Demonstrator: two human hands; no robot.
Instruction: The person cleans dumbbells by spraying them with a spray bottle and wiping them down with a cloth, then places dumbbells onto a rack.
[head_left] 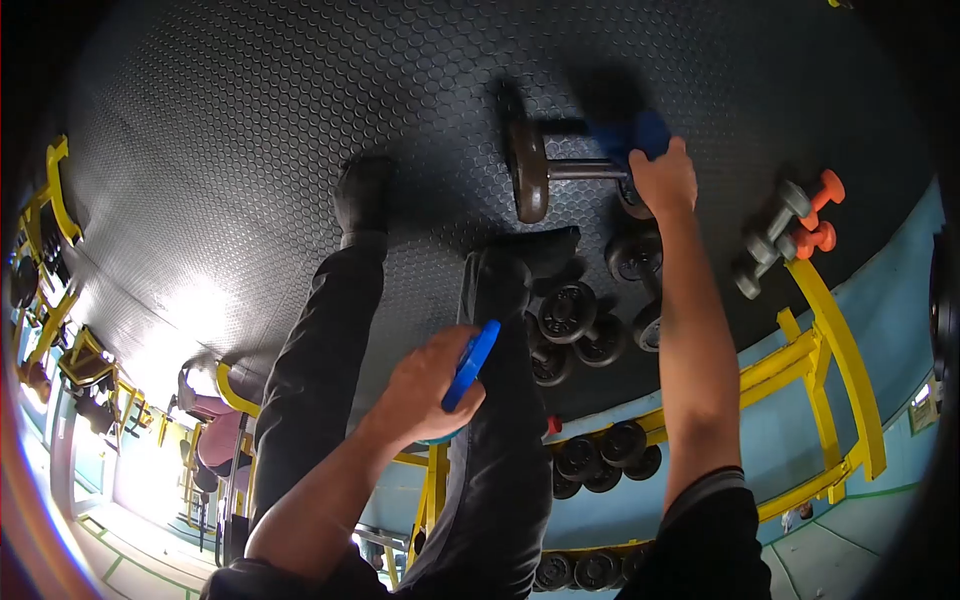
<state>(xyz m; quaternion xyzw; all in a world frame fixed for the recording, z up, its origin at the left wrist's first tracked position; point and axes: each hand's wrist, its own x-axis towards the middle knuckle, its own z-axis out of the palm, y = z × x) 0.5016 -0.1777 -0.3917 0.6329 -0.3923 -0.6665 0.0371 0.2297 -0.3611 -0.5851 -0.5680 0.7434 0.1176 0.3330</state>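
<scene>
My left hand is closed round a blue object, in front of my legs; part of what it grips is hidden by the fingers. My right hand holds a blue cloth against the right end of a large dumbbell. The dumbbell lies on the black textured floor, with a brown-black round plate at its left end and a metal bar. The cloth covers much of its right end.
More black dumbbells lie near my foot. Grey dumbbells and red dumbbells are at the right, beside a yellow rack along the blue wall. Another person and gym equipment are at the far left.
</scene>
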